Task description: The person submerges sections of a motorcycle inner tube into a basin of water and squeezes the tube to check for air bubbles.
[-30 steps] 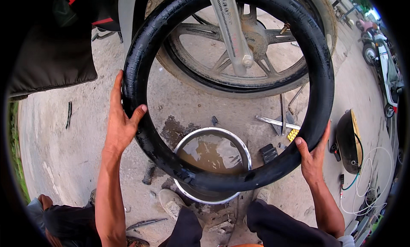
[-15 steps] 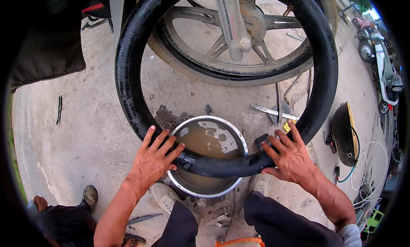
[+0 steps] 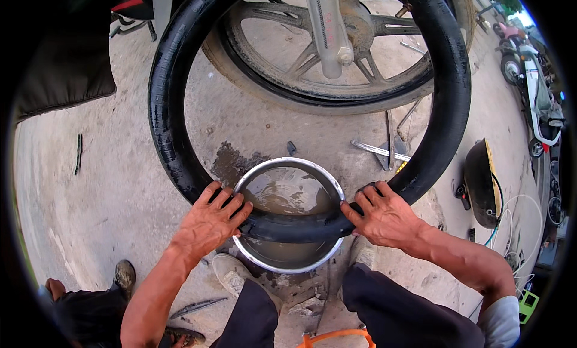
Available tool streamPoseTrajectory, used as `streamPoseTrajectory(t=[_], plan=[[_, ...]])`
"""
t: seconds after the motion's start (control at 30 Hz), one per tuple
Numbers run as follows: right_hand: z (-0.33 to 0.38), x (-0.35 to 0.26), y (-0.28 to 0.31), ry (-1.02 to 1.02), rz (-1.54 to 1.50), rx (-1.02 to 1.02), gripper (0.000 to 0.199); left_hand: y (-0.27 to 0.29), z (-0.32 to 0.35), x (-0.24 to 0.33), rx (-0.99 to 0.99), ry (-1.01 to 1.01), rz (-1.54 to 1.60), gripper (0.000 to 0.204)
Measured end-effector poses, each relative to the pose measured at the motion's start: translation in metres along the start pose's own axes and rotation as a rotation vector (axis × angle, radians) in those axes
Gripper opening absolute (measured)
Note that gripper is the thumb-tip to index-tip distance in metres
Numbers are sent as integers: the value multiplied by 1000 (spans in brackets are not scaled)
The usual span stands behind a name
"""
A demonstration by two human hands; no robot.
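Note:
A big, inflated black inner tube [image 3: 169, 125] stands before me like a hoop, its brass valve [image 3: 404, 10] at the upper right. Its lowest stretch lies across a round metal basin [image 3: 288, 269] of muddy water [image 3: 287, 194]; the tube's underside there is hidden. My left hand [image 3: 210, 220] curls its fingers over the tube at the basin's left rim. At the right rim, my right hand [image 3: 384, 220] wraps round the tube, thumb toward the basin's middle. Both hands are closed on it.
Beyond the tube is a dusty motorcycle wheel [image 3: 354, 42] with a fork leg [image 3: 327, 38]. Metal tools [image 3: 381, 150] lie before it. At right sit a black-and-tan seat-like part [image 3: 482, 182] and a white hose [image 3: 534, 212]. Another person's shoe [image 3: 125, 277] shows lower left.
My right hand has slid inward to the basin's rim and its fingers have closed more round the tube. The tube has shifted slightly left. My left hand keeps its hold.

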State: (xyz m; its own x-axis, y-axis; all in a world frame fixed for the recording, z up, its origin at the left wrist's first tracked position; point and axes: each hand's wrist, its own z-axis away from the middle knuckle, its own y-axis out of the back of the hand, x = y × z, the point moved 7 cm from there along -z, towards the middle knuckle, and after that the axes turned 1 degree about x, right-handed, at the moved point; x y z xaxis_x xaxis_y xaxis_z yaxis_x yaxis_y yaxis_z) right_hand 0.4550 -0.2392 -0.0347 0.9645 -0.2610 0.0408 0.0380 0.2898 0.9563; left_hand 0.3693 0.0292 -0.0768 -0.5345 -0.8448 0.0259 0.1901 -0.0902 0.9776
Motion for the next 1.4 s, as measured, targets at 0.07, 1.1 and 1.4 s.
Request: streamPoseTrajectory(t=[0.07, 1.1, 1.4], plan=[[-2, -4, -5, 24, 98, -13, 58, 0, -3, 3, 1, -12, -10, 66], [-48, -41, -38, 53, 370, -104, 25, -39, -50, 23, -230, 75, -166, 45], [-58, -48, -52, 55, 387, -188, 27, -40, -53, 24, -196, 89, -192, 30]])
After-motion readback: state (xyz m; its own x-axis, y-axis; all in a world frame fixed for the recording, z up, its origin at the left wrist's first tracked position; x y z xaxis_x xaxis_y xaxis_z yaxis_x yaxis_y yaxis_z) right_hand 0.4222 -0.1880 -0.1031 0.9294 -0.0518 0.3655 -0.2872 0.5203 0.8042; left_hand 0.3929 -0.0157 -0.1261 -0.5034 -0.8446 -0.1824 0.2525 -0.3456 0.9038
